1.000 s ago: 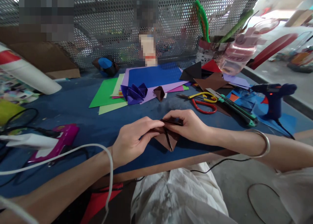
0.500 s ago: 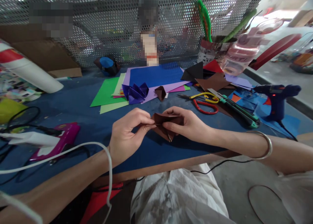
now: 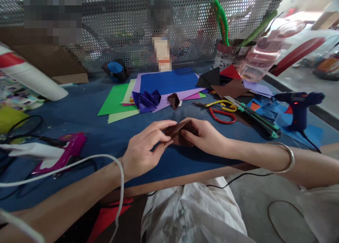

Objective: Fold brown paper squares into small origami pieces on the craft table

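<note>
Between my two hands, just above the blue table [image 3: 159,165], is a folded piece of brown paper [image 3: 177,130]. My left hand [image 3: 148,146] pinches its left corner between thumb and fingers. My right hand [image 3: 205,135] grips the other side, thumb on the near face and fingers behind, hiding part of the folds. Beyond my hands stands a smaller folded brown paper piece [image 3: 174,101]. To its left is a purple folded paper shape [image 3: 147,101], at the edge of a stack of coloured sheets [image 3: 166,83].
On the right lie scissors [image 3: 222,120] with red and yellow handles, a green cutter [image 3: 258,119] and a blue glue gun [image 3: 300,108]. A pink bottle [image 3: 261,59] stands behind them. At left is a magenta power strip [image 3: 71,147]; a white cable [image 3: 120,172] crosses my left forearm.
The brown paper has turned and its upper flap now tilts up toward the right. My left hand has shifted slightly right, its fingers reaching further along the paper.
</note>
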`<state>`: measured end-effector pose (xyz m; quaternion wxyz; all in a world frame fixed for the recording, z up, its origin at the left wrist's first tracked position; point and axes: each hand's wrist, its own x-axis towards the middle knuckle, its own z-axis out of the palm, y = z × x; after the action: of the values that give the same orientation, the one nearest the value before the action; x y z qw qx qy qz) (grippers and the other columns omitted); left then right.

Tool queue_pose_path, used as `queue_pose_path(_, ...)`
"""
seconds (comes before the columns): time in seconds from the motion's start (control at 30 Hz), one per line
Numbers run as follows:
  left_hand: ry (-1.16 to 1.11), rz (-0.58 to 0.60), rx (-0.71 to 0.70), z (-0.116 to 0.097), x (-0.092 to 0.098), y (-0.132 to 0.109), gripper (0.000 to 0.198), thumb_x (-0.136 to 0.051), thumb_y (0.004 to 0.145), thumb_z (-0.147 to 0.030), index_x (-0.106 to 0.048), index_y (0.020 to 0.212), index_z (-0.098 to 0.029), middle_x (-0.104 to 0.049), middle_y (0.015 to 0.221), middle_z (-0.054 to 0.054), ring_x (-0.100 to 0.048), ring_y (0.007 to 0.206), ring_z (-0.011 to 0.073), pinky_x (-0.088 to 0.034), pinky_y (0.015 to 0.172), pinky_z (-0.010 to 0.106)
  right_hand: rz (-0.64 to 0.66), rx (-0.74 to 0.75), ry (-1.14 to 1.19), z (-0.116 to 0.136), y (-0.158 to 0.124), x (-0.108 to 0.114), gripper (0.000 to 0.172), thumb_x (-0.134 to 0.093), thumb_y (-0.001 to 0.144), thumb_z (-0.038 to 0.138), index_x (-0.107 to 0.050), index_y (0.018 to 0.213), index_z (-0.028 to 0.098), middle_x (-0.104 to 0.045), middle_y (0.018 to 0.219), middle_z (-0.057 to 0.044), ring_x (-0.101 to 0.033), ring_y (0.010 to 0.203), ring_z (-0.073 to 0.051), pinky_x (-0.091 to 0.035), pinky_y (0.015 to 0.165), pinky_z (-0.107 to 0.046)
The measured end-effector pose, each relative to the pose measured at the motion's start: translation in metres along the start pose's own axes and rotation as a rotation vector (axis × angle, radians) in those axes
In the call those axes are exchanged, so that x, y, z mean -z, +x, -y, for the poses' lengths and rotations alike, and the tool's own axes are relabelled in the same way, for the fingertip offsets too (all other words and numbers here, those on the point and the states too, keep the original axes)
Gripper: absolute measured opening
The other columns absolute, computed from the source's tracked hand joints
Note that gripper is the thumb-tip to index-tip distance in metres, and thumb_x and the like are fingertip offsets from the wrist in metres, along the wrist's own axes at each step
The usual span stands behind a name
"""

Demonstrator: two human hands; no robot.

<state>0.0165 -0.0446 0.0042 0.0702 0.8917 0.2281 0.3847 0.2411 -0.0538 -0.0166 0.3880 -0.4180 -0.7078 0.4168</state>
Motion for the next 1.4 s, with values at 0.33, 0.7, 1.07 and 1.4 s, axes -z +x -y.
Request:
queue_pose_path(0.33,-0.001,-0.051,0.158,-0.001,0.0,-0.001,0.011,-0.066,0.095,-0.012,-0.065,0.101,-0.022,-0.077,0.112,0.001,-0.074,0.105,0.0152,-0.058,0.095,0.025,0.083,0.081,-0.244,0.011,-0.006,0.001,0.024,-0.052,0.098,0.023,-0.066,0.115,0.015,-0.072,0.083,-0.002,-0.065,0.07,-0.014,-0.047,0.064,-0.026)
queue_pose_path(0.7,0.066,-0.039,0.19,0.0,0.001,0.005,0.02,-0.066,0.096,-0.017,-0.067,0.116,-0.021,-0.075,0.097,-0.001,-0.073,0.086,0.0116,-0.056,0.083,0.021,0.045,0.07,-0.19,0.011,-0.006,-0.001,0.028,-0.055,0.09,0.015,-0.066,0.116,0.018,-0.076,0.104,-0.004,-0.07,0.089,-0.017,-0.053,0.077,-0.03)
queue_pose_path(1.07,-0.019,0.043,0.3,-0.003,-0.001,0.001,0.005,-0.069,0.092,-0.018,-0.068,0.094,-0.022,-0.073,0.079,-0.008,-0.069,0.068,0.0065,-0.051,0.067,0.014,-0.095,0.289,-0.302,0.005,-0.001,0.003,0.016,-0.054,0.086,0.007,-0.062,0.095,0.018,-0.062,0.097,-0.005,-0.062,0.084,-0.014,-0.051,0.075,-0.027)
queue_pose_path(1.4,-0.031,0.114,0.269,-0.007,-0.003,0.001,0.011,-0.061,0.091,-0.015,-0.07,0.093,-0.021,-0.074,0.08,-0.005,-0.069,0.068,0.01,-0.052,0.065,0.018,-0.08,0.315,-0.353,0.011,-0.01,-0.002,0.02,-0.06,0.09,0.014,-0.057,0.109,0.02,-0.071,0.097,-0.004,-0.068,0.087,-0.016,-0.053,0.076,-0.029)
